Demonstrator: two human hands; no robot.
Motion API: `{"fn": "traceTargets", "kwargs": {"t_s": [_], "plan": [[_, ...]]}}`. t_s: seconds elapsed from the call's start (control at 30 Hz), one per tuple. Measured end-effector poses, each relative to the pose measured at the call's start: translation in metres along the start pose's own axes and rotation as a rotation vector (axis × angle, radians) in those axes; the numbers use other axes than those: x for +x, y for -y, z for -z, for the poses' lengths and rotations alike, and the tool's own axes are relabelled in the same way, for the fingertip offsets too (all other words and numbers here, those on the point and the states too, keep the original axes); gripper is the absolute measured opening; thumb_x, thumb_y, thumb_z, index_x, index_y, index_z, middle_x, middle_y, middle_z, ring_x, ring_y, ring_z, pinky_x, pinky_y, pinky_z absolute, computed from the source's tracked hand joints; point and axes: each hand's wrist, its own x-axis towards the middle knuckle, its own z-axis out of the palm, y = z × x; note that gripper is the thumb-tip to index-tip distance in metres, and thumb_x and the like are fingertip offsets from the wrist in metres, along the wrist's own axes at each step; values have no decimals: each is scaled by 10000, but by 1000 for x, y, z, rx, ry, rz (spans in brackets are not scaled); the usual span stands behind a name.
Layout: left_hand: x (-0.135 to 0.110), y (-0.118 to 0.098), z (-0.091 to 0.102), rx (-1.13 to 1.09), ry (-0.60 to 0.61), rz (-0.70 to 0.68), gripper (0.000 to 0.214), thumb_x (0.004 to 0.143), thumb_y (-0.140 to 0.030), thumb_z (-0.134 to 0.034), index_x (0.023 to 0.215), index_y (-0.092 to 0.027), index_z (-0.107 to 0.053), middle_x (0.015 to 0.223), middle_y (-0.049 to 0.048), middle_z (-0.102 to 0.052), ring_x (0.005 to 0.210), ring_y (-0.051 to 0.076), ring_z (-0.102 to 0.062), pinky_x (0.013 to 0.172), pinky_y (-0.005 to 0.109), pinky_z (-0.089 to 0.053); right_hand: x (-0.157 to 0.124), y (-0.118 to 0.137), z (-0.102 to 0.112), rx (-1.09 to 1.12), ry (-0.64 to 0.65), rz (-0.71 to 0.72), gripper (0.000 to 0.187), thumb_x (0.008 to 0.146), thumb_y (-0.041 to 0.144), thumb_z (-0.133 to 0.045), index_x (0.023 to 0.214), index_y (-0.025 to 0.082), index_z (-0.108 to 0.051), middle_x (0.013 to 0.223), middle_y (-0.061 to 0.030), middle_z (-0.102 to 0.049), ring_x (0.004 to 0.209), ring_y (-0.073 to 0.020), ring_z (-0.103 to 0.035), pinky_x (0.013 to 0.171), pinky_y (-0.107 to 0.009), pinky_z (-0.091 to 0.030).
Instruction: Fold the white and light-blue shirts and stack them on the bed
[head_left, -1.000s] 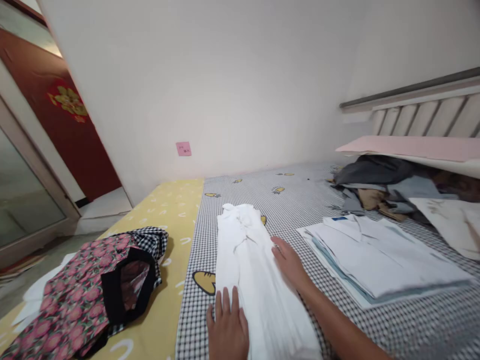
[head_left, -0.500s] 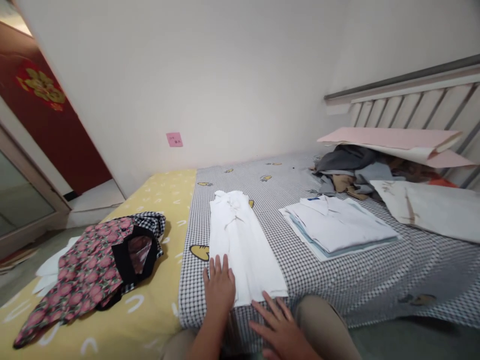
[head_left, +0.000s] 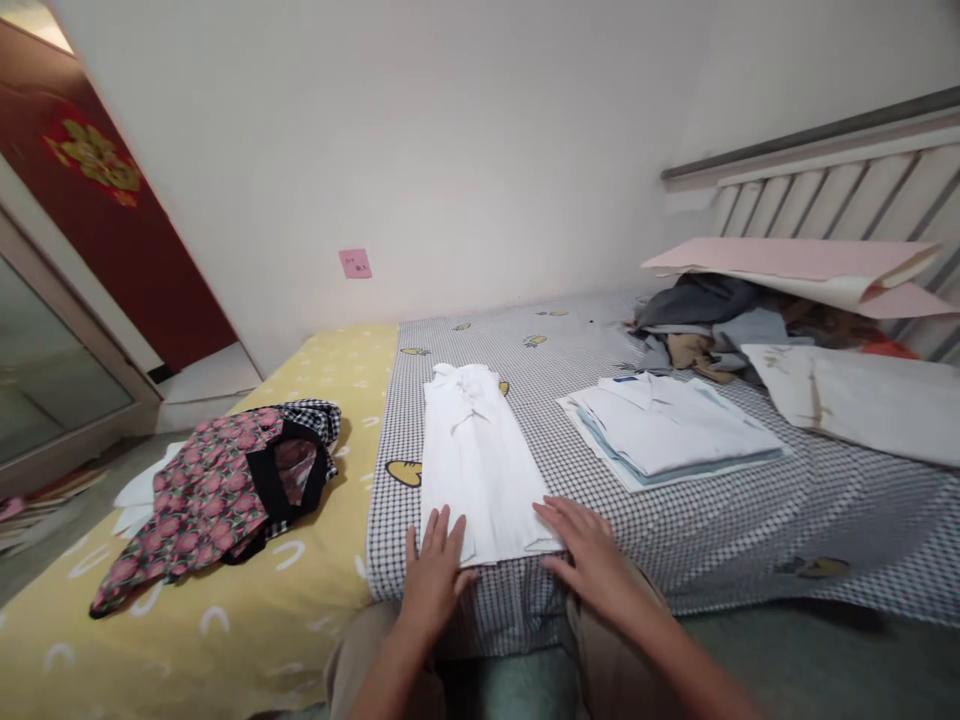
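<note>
A white garment [head_left: 484,460], folded into a long narrow strip, lies flat on the checked bedding, its collar end toward the wall and its lower edge near the bed's front. My left hand [head_left: 435,575] rests at its near left corner with fingers stretched out. At the near right corner is my right hand [head_left: 589,550], fingers extended and touching the garment's edge. Neither hand grasps the cloth. To the right sits a stack of folded shirts [head_left: 675,425], a white one with a collar on top.
A floral garment with black trim [head_left: 214,495] lies crumpled on the yellow sheet [head_left: 300,630] at left. At right are a pile of dark clothes [head_left: 697,305], a pink folded sheet [head_left: 795,262] and a whitish flat piece [head_left: 877,405]. A slatted headboard [head_left: 847,200] stands behind them.
My right hand has moved up and right to the garment's near right corner. The left hand has slid back toward the near left corner. The camera view has shifted slightly.
</note>
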Motion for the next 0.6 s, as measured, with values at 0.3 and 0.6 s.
{"fn": "traceTargets", "kwargs": {"t_s": [0.3, 0.6], "plan": [[2, 1, -2, -119, 46, 110, 635, 824, -245, -673, 1433, -260, -496, 1578, 88, -417, 1491, 257, -326, 1227, 557, -214, 14, -10, -34, 167, -96, -189, 248, 899, 394, -533, 968, 312, -756, 1229, -52, -714, 1190, -309, -578, 963, -532, -402], [9, 2, 0, -275, -200, 160, 282, 920, -234, -493, 1078, -259, -725, 1237, 64, -728, 1214, 236, -632, 1124, 518, -407, 19, -13, -31, 488, -269, -234, 379, 880, 551, -534, 888, 236, -745, 1039, -107, -761, 1024, -280, -658, 960, -481, -483]]}}
